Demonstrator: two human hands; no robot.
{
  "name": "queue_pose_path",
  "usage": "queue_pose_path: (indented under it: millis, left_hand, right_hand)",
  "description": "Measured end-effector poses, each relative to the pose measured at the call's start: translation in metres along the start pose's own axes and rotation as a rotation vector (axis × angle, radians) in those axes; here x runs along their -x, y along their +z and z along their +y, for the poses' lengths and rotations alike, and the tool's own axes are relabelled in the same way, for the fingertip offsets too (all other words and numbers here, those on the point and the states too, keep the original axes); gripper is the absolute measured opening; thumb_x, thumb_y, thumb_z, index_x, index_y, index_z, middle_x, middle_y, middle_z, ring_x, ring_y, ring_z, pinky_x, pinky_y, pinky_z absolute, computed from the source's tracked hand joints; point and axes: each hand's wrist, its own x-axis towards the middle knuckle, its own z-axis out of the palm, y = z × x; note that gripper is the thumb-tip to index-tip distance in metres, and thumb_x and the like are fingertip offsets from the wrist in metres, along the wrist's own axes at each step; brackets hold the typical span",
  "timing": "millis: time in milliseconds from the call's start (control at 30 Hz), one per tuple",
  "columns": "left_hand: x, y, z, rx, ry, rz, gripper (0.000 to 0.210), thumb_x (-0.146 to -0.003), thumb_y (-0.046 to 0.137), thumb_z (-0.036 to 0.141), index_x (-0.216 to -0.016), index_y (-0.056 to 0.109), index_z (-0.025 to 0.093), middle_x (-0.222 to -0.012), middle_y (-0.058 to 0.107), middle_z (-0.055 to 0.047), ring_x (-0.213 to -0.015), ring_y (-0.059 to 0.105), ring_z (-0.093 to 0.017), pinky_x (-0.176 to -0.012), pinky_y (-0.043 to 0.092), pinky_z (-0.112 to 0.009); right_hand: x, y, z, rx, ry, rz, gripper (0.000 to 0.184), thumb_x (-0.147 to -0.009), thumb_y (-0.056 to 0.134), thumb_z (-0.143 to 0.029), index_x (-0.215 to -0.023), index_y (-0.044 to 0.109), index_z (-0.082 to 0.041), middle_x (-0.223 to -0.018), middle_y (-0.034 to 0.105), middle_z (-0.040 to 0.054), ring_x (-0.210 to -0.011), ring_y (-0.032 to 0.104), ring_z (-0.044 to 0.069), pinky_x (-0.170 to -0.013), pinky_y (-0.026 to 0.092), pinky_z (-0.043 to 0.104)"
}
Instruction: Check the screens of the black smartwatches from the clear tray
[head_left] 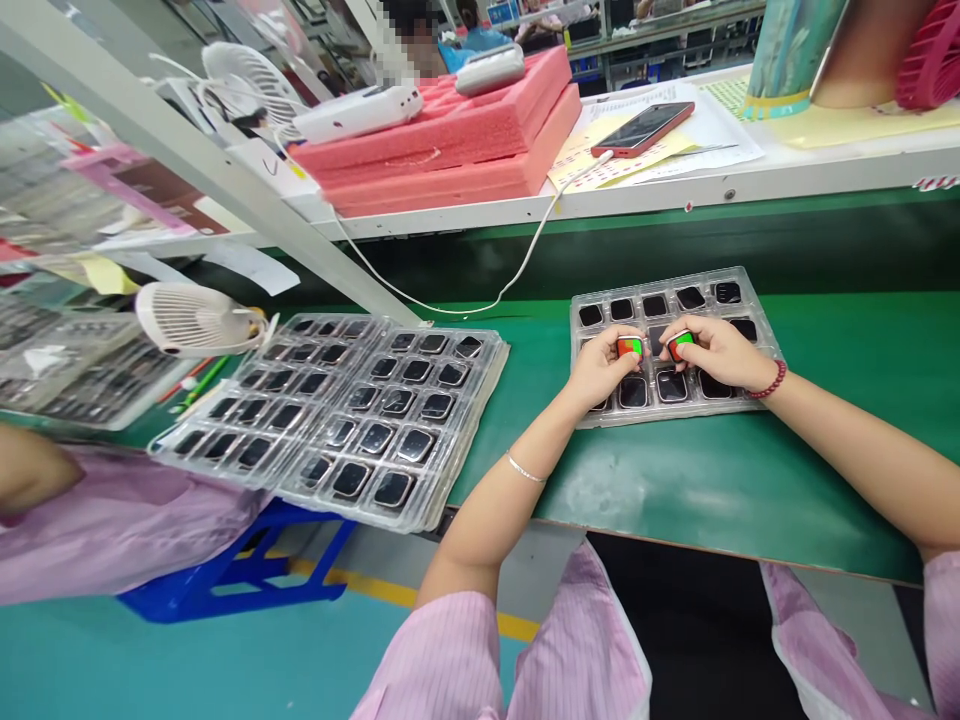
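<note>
My left hand pinches a smartwatch whose lit screen shows red and green blocks. Another smartwatch, lit in the same colours, sits between the fingers of my right hand. Both hands are over a clear plastic tray on the green bench. Dark square watch faces fill pockets in its back row, and others show in the front row. My hands cover part of the middle row.
Left of me, stacked clear trays of dark watches reach the bench edge. A white fan stands behind them. The shelf holds pink foam and a phone with a hanging white cable. A co-worker's sleeve is at far left.
</note>
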Motion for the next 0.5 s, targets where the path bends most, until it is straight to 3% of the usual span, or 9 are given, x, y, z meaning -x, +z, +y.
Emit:
queue_pose_path:
  millis: [100,300,500]
  left_hand:
    - [-0.0011,0.0003,-0.0018,0.0,-0.003,0.004,0.036,-0.079,0.079,0.029,-0.11,0.063,0.017,-0.097,0.072,-0.006,-0.091,0.069,-0.017,-0.077,0.057,-0.027]
    - [-0.0012,0.0003,-0.0015,-0.017,0.013,0.009,0.041,-0.076,0.078,0.024,-0.113,0.062,0.017,-0.103,0.072,-0.007,-0.096,0.07,-0.018,-0.084,0.056,-0.029]
    - [-0.0013,0.0006,-0.0011,-0.039,0.031,0.013,0.039,-0.076,0.078,0.022,-0.111,0.062,0.017,-0.1,0.072,-0.006,-0.095,0.07,-0.018,-0.086,0.055,-0.028]
  right_hand:
    - [-0.0008,-0.0007,0.0033,0.027,-0.034,0.001,0.019,-0.081,0.071,-0.021,-0.1,0.07,-0.022,-0.094,0.077,0.0041,-0.074,0.073,0.018,-0.071,0.066,0.033]
    - [-0.0015,0.0,0.0092,0.026,-0.076,0.009,0.029,-0.08,0.069,-0.02,-0.109,0.069,-0.024,-0.111,0.075,0.0064,-0.101,0.075,0.025,-0.083,0.069,0.04]
    - [-0.001,-0.0009,0.0088,0.04,-0.077,-0.011,0.031,-0.081,0.068,-0.02,-0.112,0.069,-0.024,-0.12,0.073,0.0074,-0.107,0.075,0.026,-0.086,0.069,0.041]
